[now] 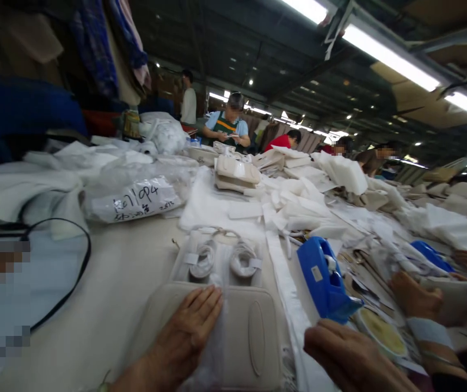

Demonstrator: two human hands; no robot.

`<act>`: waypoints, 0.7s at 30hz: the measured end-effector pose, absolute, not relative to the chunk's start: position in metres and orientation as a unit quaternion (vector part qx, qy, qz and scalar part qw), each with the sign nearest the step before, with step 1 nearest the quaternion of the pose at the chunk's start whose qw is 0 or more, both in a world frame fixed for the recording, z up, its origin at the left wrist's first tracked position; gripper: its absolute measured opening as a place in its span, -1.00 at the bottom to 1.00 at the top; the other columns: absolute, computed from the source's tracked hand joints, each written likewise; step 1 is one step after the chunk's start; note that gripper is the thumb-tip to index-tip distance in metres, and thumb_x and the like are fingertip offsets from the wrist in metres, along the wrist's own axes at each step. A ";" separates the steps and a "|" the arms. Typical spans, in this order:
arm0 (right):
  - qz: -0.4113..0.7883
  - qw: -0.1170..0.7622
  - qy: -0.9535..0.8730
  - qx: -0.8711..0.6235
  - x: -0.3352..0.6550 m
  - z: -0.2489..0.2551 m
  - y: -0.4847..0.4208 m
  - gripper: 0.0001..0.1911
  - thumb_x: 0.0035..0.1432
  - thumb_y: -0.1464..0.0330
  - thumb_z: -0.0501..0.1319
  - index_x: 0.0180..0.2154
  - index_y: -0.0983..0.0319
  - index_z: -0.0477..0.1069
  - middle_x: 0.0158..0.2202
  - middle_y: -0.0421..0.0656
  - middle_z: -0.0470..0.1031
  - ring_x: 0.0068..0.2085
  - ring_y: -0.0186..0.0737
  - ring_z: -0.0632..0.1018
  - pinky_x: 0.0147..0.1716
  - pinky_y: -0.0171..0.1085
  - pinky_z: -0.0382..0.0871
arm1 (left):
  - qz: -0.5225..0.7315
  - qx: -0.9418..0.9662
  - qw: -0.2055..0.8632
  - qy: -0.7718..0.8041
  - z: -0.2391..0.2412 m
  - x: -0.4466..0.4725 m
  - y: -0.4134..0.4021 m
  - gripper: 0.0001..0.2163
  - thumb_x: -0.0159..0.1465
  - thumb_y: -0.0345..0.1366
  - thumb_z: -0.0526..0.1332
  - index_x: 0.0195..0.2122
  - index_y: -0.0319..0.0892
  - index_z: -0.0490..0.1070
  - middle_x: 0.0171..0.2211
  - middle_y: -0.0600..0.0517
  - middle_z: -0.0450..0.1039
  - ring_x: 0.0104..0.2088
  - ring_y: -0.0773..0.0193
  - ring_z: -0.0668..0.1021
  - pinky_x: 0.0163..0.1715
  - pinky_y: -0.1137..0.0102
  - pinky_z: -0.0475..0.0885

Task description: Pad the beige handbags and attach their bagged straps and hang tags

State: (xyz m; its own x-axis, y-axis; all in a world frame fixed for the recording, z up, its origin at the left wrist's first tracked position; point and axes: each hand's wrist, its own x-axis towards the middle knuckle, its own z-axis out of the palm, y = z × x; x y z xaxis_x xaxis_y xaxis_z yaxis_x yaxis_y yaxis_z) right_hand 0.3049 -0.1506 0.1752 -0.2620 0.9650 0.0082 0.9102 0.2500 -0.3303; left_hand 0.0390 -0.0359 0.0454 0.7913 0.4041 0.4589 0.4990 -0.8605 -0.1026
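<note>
My left hand [180, 337] lies flat, fingers stretched out, on a beige bag [244, 332] and a clear plastic strip that runs down its middle. Above the bag's top edge, two coiled straps [203, 261] sit in clear plastic with small white wraps around them. My right hand [342, 354] is held to the right of the bag, its fingers curled closed. Whatever it may hold is hidden. Just beyond that hand stands a blue tape dispenser [325, 280].
A plastic-wrapped bundle with handwriting [135, 198] lies at the left. Stacked beige bags [237, 171] and piles of white foam sheets [299, 201] cover the far table. At right, a co-worker's hands [417, 296] hold a beige piece beside a round yellowish tub [382, 329].
</note>
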 end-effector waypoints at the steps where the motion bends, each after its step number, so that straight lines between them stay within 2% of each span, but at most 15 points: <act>1: 0.160 0.100 -0.828 -0.529 0.289 0.188 -0.137 -0.68 0.29 0.33 -0.05 -0.48 0.18 0.32 -0.52 -0.22 0.40 -0.53 -0.37 0.41 -0.55 -0.41 0.19 | -0.207 -0.941 0.100 -0.247 0.045 0.040 -0.036 -0.35 -0.08 -0.64 -0.03 0.11 -0.33 0.26 0.13 -0.14 0.32 0.15 0.12 0.30 0.11 0.21 0.24; 4: 0.200 -0.002 -0.869 -0.452 0.249 0.208 -0.086 -0.79 0.28 0.39 0.02 -0.37 0.21 0.37 -0.40 -0.19 0.45 -0.38 -0.36 0.47 -0.42 -0.43 0.23 | -0.206 -0.941 0.081 -0.257 0.042 0.040 -0.037 -0.35 -0.04 -0.64 -0.03 0.15 -0.32 0.21 0.16 -0.15 0.28 0.18 0.12 0.27 0.14 0.20 0.21; 6: 0.147 -0.079 -0.885 -0.434 0.231 0.204 -0.048 -0.83 0.25 0.43 0.07 -0.36 0.24 0.40 -0.39 -0.16 0.48 -0.35 -0.33 0.48 -0.41 -0.39 0.20 | -0.214 -0.940 0.087 -0.251 0.041 0.040 -0.036 -0.37 -0.02 -0.63 -0.03 0.15 -0.33 0.20 0.15 -0.16 0.29 0.17 0.11 0.29 0.13 0.19 0.23; 10: 0.055 -0.179 -0.891 -0.414 0.216 0.179 0.011 -0.82 0.23 0.43 0.08 -0.30 0.24 0.45 -0.31 -0.11 0.55 -0.30 -0.27 0.53 -0.45 -0.35 0.14 | -0.239 -0.934 0.122 -0.236 0.039 0.041 -0.035 -0.37 -0.07 -0.60 -0.02 0.11 -0.38 0.23 0.10 -0.18 0.35 0.11 0.07 0.35 0.06 0.17 0.29; 16: 0.037 -0.208 -0.885 -0.416 0.207 0.157 0.039 -0.81 0.17 0.41 0.12 -0.32 0.22 0.53 -0.30 -0.06 0.59 -0.29 -0.16 0.57 -0.49 -0.34 0.14 | -0.264 -0.923 0.146 -0.240 0.042 0.043 -0.034 -0.40 -0.09 -0.56 -0.02 0.06 -0.37 0.30 0.06 -0.13 0.40 0.07 0.07 0.39 0.03 0.21 0.31; 21: 0.049 -0.202 -0.862 -0.462 0.205 0.148 0.054 -0.83 0.06 0.24 0.27 -0.32 0.15 0.56 -0.36 -0.15 0.60 -0.33 -0.19 0.58 -0.53 -0.37 0.15 | -0.273 -0.918 0.163 -0.235 0.041 0.041 -0.031 -0.44 -0.05 -0.57 -0.03 0.03 -0.36 0.33 0.03 -0.12 0.43 0.06 0.09 0.40 0.03 0.23 0.30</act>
